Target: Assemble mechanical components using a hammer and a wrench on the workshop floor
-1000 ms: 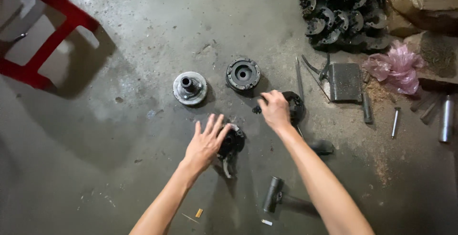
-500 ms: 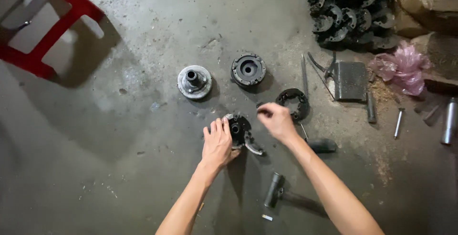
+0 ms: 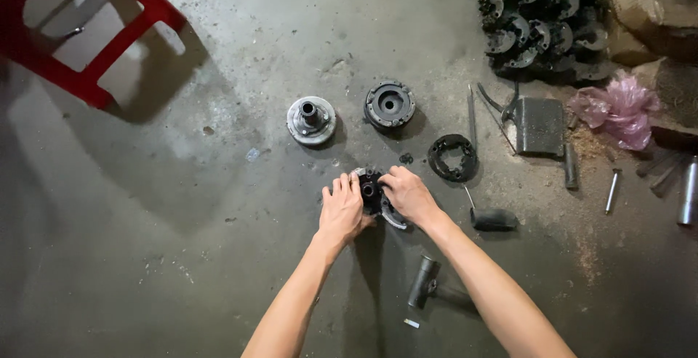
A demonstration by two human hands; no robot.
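Note:
Both of my hands grip a dark round clutch assembly that lies on the concrete floor. My left hand holds its left side with the fingers curled over the rim. My right hand covers its right side. A curved metal edge of the part shows below my right palm. Behind it stand a silver hub with a short shaft and a black round housing. A black ring-shaped part lies just right of my right hand.
A short hammer lies between my forearms. A screwdriver, a flat dark plate, metal pins and a pink plastic bag lie right. A heap of similar dark parts sits far right. A red stool stands upper left.
My right hand left the ring-shaped part and came over to the clutch assembly. My left hand, first spread flat on it, now grips its side. The camera view shifted a little.

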